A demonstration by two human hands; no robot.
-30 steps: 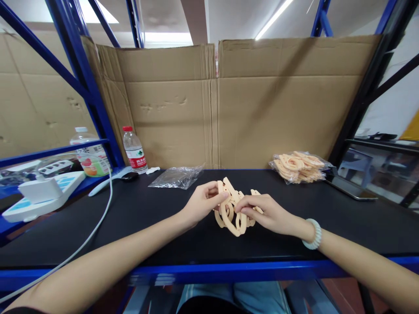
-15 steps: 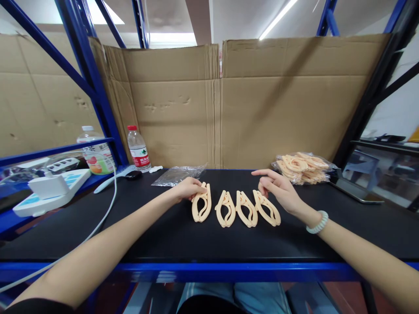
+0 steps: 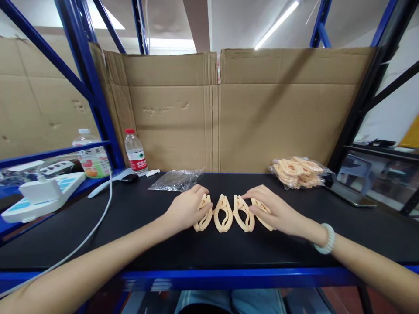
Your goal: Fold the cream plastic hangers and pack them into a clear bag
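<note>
Several beige folded travel hangers lie in a row on the black tabletop. My left hand (image 3: 190, 207) covers the upper part of the leftmost hanger (image 3: 203, 224), with fingers curled over it and the thumb along its right side. To its right, one hanger (image 3: 217, 216) lies untouched by a hand, its loop end toward me. My right hand (image 3: 276, 209) reaches over the rightmost hanger (image 3: 267, 224), partly hiding it. Its fingers are stretched apart, and the tips reach the top of the neighbouring hanger (image 3: 240, 218).
A clear bag of beige hangers (image 3: 296, 172) lies at the back right, near a dark flat device (image 3: 350, 196). An empty-looking plastic bag (image 3: 175, 179), a red-capped bottle (image 3: 136, 155), a power strip (image 3: 70, 187) and a white cable (image 3: 106, 205) are at left. Cardboard (image 3: 176, 126) walls the back.
The hangers now sit closer together and straighter. My left hand has turned further over the leftmost hanger. My right hand has moved down and left over the rightmost one, its pointing finger lowered.
</note>
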